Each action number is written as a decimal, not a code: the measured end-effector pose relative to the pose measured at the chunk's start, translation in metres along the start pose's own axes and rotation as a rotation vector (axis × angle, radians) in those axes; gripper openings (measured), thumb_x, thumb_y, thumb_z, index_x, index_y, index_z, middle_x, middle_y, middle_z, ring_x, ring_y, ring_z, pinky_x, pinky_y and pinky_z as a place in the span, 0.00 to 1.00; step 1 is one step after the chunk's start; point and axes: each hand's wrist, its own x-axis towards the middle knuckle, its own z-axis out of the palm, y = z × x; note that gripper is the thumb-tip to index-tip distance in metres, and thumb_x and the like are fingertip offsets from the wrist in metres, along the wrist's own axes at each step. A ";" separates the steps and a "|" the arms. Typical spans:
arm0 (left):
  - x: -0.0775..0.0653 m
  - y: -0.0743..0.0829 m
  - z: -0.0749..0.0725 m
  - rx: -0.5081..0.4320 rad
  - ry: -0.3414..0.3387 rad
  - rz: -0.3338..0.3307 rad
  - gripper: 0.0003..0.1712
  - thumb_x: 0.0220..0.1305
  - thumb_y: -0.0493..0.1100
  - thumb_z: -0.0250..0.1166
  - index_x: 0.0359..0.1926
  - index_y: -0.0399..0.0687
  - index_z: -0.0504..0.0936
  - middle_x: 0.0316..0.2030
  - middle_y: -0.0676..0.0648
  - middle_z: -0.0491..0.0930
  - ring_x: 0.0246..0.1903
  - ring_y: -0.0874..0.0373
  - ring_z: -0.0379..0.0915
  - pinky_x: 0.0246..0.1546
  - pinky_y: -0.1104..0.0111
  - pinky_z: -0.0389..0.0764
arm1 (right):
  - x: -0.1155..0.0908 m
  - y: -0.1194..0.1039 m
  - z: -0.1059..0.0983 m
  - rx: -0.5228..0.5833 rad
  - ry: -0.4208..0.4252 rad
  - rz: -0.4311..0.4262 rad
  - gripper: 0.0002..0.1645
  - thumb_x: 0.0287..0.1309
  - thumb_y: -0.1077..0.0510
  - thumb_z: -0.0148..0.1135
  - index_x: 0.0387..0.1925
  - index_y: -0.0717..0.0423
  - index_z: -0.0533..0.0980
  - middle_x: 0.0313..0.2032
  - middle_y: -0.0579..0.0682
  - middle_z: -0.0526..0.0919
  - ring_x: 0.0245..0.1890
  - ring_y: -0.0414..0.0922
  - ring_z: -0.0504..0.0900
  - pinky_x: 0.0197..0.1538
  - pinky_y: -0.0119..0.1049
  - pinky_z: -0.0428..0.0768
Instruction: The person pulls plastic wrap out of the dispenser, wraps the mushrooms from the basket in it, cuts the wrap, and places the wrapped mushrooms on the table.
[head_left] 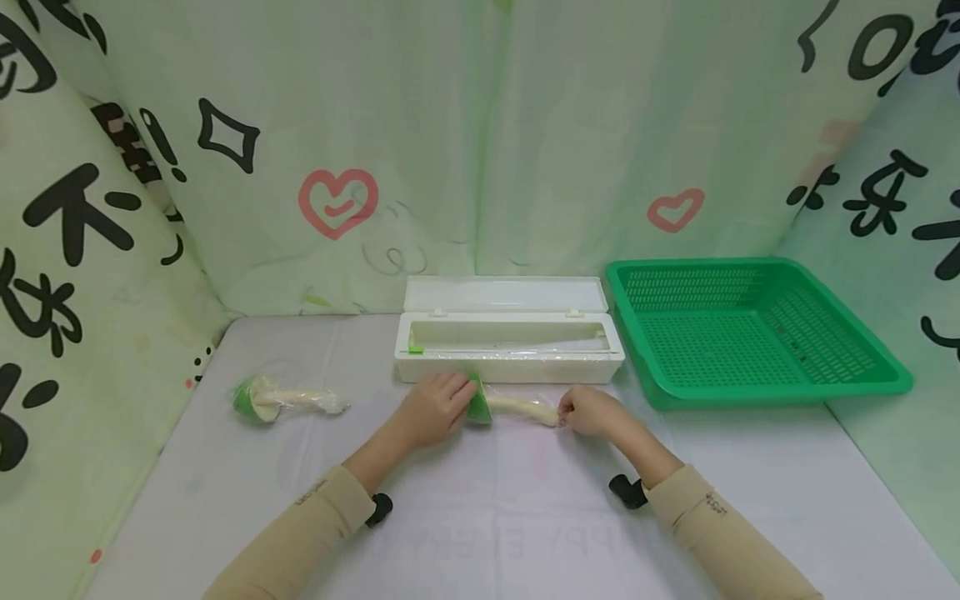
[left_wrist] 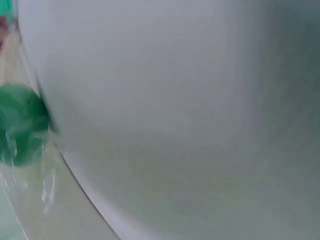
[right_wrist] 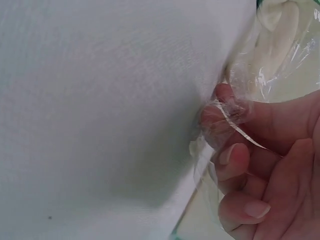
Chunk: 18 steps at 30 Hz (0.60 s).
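In front of me lies a cream-handled thing with a green domed head (head_left: 480, 403), wrapped in clear cling film, its handle (head_left: 525, 408) pointing right. My left hand (head_left: 437, 408) holds it at the green head; its thumb is hidden, and the left wrist view shows the green dome (left_wrist: 21, 125) under film but no fingers. At the handle's end my right hand (head_left: 591, 410) pinches gathered film (right_wrist: 227, 117) between thumb and fingertip, other fingers curled. A similar wrapped thing (head_left: 281, 398) with a green head rests on the table to the left.
Behind the hands stands a white cling film dispenser (head_left: 510, 371), lid (head_left: 506, 294) raised, with a green slider (head_left: 416, 350) on its front edge. A green plastic basket (head_left: 780, 393) sits at the right back. Printed curtains (head_left: 480, 150) enclose the white-covered table (head_left: 480, 533).
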 end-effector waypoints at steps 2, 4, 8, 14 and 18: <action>0.002 0.005 0.001 -0.004 -0.086 0.024 0.20 0.55 0.45 0.62 0.47 0.39 0.75 0.41 0.44 0.74 0.39 0.52 0.73 0.37 0.64 0.74 | -0.001 -0.001 -0.001 0.000 -0.016 0.006 0.07 0.53 0.64 0.56 0.24 0.59 0.79 0.17 0.45 0.72 0.20 0.40 0.68 0.24 0.32 0.66; 0.003 0.009 0.003 0.005 -0.184 -0.002 0.24 0.57 0.50 0.61 0.51 0.41 0.72 0.46 0.42 0.72 0.42 0.51 0.72 0.39 0.63 0.73 | -0.003 -0.003 -0.002 -0.013 -0.021 0.012 0.07 0.55 0.64 0.55 0.26 0.59 0.78 0.18 0.46 0.73 0.21 0.41 0.69 0.26 0.33 0.68; 0.002 0.015 0.004 -0.002 -0.301 -0.089 0.33 0.56 0.55 0.63 0.57 0.40 0.68 0.52 0.39 0.67 0.47 0.49 0.68 0.46 0.61 0.71 | -0.012 -0.009 0.001 -0.161 0.080 0.026 0.06 0.55 0.63 0.55 0.30 0.61 0.78 0.24 0.49 0.77 0.24 0.44 0.73 0.29 0.39 0.73; 0.001 0.020 0.009 0.035 -0.368 -0.158 0.41 0.53 0.58 0.64 0.59 0.41 0.57 0.55 0.39 0.62 0.50 0.48 0.64 0.50 0.60 0.68 | -0.024 -0.025 0.020 -0.473 0.460 -0.178 0.08 0.44 0.64 0.62 0.31 0.61 0.73 0.26 0.52 0.76 0.26 0.50 0.76 0.24 0.41 0.72; 0.001 0.022 0.013 0.060 -0.368 -0.173 0.40 0.54 0.55 0.65 0.57 0.40 0.55 0.54 0.39 0.61 0.50 0.49 0.63 0.50 0.61 0.68 | -0.025 -0.030 0.033 -0.520 0.464 -0.315 0.18 0.44 0.61 0.66 0.38 0.60 0.69 0.28 0.51 0.70 0.27 0.48 0.73 0.24 0.37 0.69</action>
